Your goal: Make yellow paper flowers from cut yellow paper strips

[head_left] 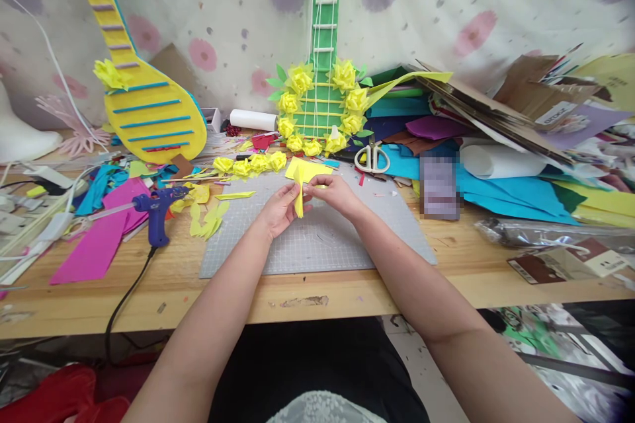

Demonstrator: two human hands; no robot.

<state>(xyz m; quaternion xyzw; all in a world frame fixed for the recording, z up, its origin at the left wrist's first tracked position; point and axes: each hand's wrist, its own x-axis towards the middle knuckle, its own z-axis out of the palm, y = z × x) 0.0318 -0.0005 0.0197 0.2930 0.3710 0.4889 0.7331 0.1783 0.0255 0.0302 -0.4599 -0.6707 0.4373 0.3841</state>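
Above the grey cutting mat (pixel 317 251) my left hand (pixel 280 210) is closed on a folded piece of yellow paper (pixel 299 195), which stands upright between thumb and fingers. My right hand (pixel 337 195) pinches at the paper's right side with thumb and forefinger; whether it grips the paper's edge or something small is too fine to make out. Just behind the hands lies a flat yellow sheet (pixel 317 172) on the mat. Several finished yellow paper flowers (pixel 258 164) sit in a row at the mat's back left edge. A thin folded yellow strip (pixel 235 195) lies left of my left hand.
A blue glue gun (pixel 157 215) with a black cord rests at the left near pink paper (pixel 99 238). White-handled scissors (pixel 372 158) lie behind the mat. A green paper guitar (pixel 325 89) and a yellow one (pixel 153 112) lean at the back. Coloured sheets and cardboard (pixel 501 106) pile up at right.
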